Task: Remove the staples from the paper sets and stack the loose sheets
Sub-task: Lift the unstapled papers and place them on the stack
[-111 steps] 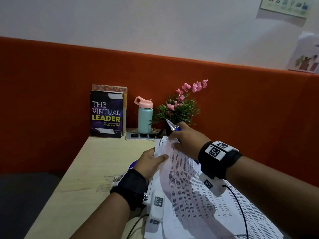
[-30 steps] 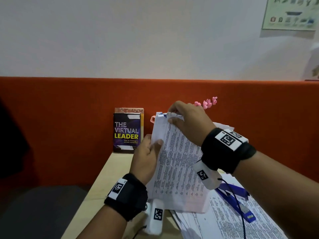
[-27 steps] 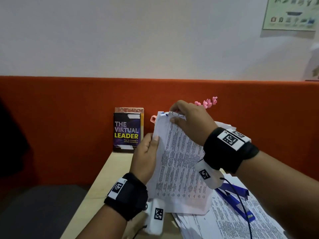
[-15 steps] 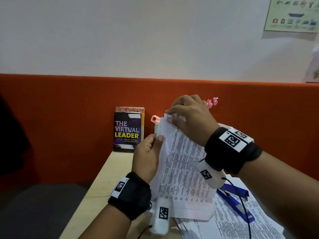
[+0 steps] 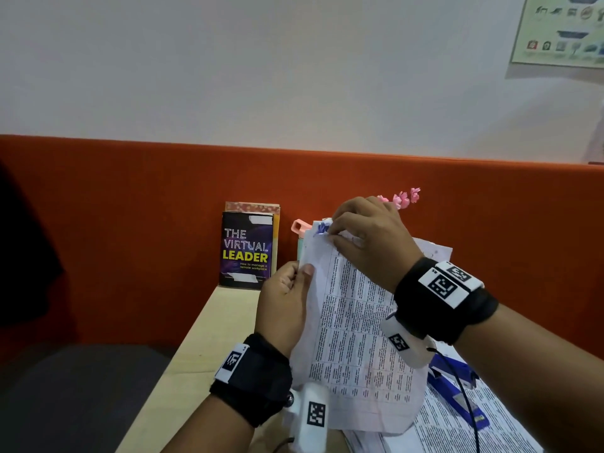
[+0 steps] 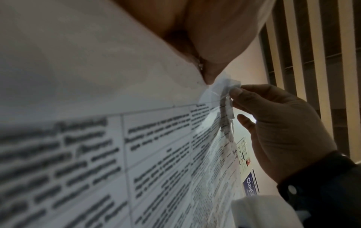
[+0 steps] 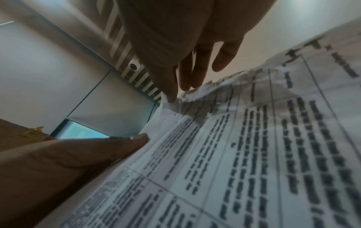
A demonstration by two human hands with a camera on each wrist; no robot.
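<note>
Above the pale wooden desk, held up in front of the orange padded partition, is a set of white paper sheets printed with a table of small black text. The set stands almost upright, its lower edge hanging just over other printed sheets lying flat on the desk. Its top left corner is crumpled and ragged, with torn, curled layers and a smear of blue showing there in the head view. The left hand grips the set's left edge, thumb pressed on the front and fingers curled behind. The right hand pinches the frayed corner between thumb and forefinger; in the right wrist view its other fingers stand loosely spread above the paper. Whether a staple sits in that corner cannot be told. A blue stapler lies on the flat sheets under the right wrist. At the back of the desk stand a dark book titled "The Virtual Leader", a mint bottle with a pink lid and some pink flowers, mostly hidden by the paper and hand.
</note>
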